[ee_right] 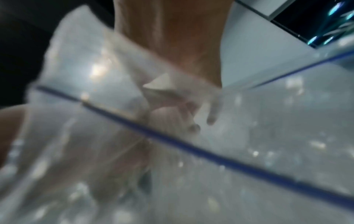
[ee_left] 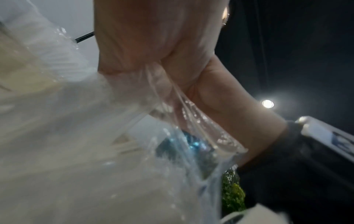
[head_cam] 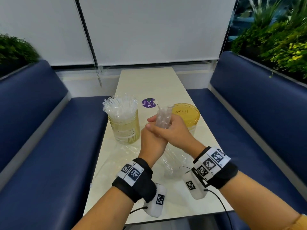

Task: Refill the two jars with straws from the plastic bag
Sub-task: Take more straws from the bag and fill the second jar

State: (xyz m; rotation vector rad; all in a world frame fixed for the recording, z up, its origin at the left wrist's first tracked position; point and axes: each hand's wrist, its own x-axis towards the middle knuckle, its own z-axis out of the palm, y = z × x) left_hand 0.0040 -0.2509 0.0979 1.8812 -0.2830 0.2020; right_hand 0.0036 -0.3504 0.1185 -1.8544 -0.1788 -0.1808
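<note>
Both hands are clasped together above the table's middle, holding a bunched clear plastic bag (head_cam: 163,117). My right hand (head_cam: 169,130) wraps over my left hand (head_cam: 152,140), and both grip the bag's gathered neck, whose top sticks up past the fingers. The rest of the bag (head_cam: 173,161) hangs crumpled down to the table. To the left a glass jar (head_cam: 123,128) stands packed with wrapped straws (head_cam: 120,105). A second jar (head_cam: 186,113) with a yellow top stands right behind my right hand, partly hidden. The wrist views show only blurred bag film (ee_left: 95,144) (ee_right: 249,121) and skin.
The narrow pale table (head_cam: 149,83) runs away from me between two blue benches (head_cam: 49,130) (head_cam: 249,113). A purple round sticker (head_cam: 149,103) lies between the jars. Plants (head_cam: 274,39) line the ledges behind the benches. Camera cables trail near the table's front edge (head_cam: 166,218).
</note>
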